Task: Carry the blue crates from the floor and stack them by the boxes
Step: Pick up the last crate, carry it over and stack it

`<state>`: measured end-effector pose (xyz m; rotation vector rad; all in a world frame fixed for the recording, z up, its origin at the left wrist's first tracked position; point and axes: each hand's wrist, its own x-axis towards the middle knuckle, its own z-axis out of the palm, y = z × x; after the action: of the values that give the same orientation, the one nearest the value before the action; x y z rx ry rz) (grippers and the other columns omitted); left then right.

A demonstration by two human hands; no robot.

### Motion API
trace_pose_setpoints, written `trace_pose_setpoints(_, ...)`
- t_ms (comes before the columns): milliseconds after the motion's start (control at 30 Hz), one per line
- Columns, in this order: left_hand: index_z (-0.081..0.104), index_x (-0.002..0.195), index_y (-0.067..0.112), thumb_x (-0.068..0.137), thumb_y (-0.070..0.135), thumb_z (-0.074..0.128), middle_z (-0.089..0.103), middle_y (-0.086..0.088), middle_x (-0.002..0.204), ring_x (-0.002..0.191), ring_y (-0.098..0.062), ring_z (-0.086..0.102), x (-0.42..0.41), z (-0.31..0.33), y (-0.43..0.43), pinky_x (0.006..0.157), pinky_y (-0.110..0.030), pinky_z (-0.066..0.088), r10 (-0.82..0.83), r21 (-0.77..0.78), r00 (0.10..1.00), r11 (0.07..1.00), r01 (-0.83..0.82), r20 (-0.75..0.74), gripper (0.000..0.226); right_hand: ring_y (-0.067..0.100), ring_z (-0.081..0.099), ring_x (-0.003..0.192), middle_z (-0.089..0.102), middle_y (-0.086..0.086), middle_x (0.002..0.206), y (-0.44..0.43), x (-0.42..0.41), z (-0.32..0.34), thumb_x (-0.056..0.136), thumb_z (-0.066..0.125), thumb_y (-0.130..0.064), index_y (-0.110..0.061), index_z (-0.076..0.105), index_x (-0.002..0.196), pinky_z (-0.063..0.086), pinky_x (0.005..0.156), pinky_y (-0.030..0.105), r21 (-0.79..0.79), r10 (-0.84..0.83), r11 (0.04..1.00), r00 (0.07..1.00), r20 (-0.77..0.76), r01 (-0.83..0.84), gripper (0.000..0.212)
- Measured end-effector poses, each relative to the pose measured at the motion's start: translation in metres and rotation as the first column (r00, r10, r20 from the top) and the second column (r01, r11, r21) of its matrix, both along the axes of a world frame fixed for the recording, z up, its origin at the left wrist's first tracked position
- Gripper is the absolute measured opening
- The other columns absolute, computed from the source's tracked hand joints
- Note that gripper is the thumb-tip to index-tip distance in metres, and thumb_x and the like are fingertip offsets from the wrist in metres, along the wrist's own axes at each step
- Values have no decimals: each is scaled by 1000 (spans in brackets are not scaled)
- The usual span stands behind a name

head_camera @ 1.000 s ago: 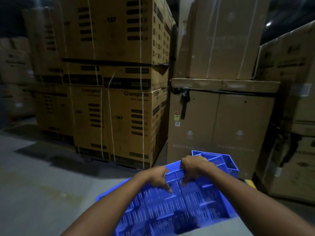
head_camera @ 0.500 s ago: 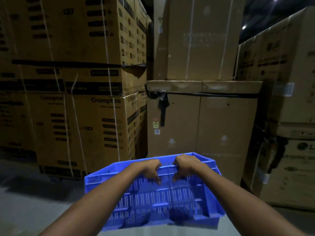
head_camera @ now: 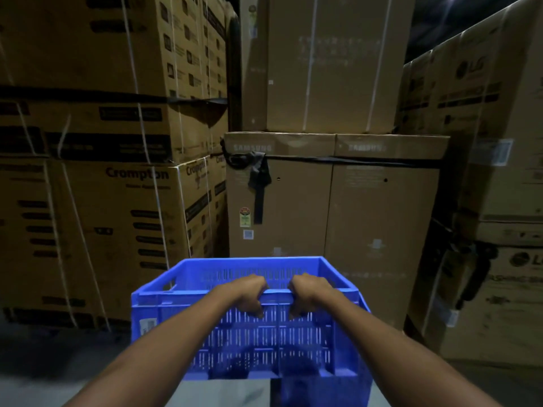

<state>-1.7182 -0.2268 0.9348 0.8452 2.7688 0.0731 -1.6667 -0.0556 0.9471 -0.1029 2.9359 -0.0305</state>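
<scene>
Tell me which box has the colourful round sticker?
The left Samsung box, beyond the blue crate; the sticker sits beside its dangling black strap.

Can't see fingers of left hand (head_camera: pixel 249 292) or right hand (head_camera: pixel 305 290) past near rim of blue crate (head_camera: pixel 235 342). Can't tell if blue patch cut off at bottom edge is a second crate. Can't read sticker (head_camera: pixel 245 216) on Samsung box (head_camera: pixel 382 230).

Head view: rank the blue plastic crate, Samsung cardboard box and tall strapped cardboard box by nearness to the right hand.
1. Blue plastic crate: in the right hand.
2. Samsung cardboard box: ahead, behind crate.
3. Tall strapped cardboard box: stacked above.
</scene>
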Motion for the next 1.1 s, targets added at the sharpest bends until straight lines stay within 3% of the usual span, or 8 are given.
trace_pose_setpoints(167,53,92,17,79,33,77,57,-10,103,92,-29,59,-88,-27,-8,76,-42,50,-25,12,992,1000,26,-120,32,27,66,97,69,7,102,-9,-82,-21,69,81,-41,-18,68,100,50,75,36,36,-17,999,989,-144,23,41)
trace_pose_setpoints(300,58,108,15,81,34,73,58,-13,115,105,-33,58,-157,-48,-17,83,-42,49,-41,23,983,999,46,-179,36,30,65,96,68,8,103,-18,-146,-39,73,78,-38,-21,67,101,48,74,38,62,-8,998,974,-227,23,34)
trace_pose_setpoints(500,59,109,16,84,33,67,60,-15,116,109,-35,57,-233,-67,-16,85,-40,45,-73,17,965,997,80,-254,32,30,64,98,68,7,102,-17,-218,-64,79,69,-34,-22,67,99,45,72,35,49,-12,998,952,-306,29,24)
trace_pose_setpoints(633,57,111,16,87,32,63,59,-15,119,113,-35,56,-267,-96,-3,86,-40,44,-40,24,966,999,48,-255,29,29,65,98,68,6,103,-3,-258,-90,84,67,-36,-23,67,101,46,74,34,57,-15,998,950,-311,34,21)
trace_pose_setpoints(800,60,112,20,88,28,59,65,-13,112,108,-36,60,-296,-149,24,82,-42,48,12,-8,967,1000,-15,-255,25,32,66,97,70,8,102,25,-300,-144,90,57,-28,-22,67,103,39,67,32,73,30,997,950,-310,-8,18)
trace_pose_setpoints(1100,57,106,19,91,24,56,66,-11,102,100,-35,64,-341,-230,64,79,-42,50,65,-111,974,990,-91,-217,16,31,67,90,72,5,96,64,-353,-231,92,48,-21,-19,67,99,45,71,33,75,90,995,960,-265,-73,20)
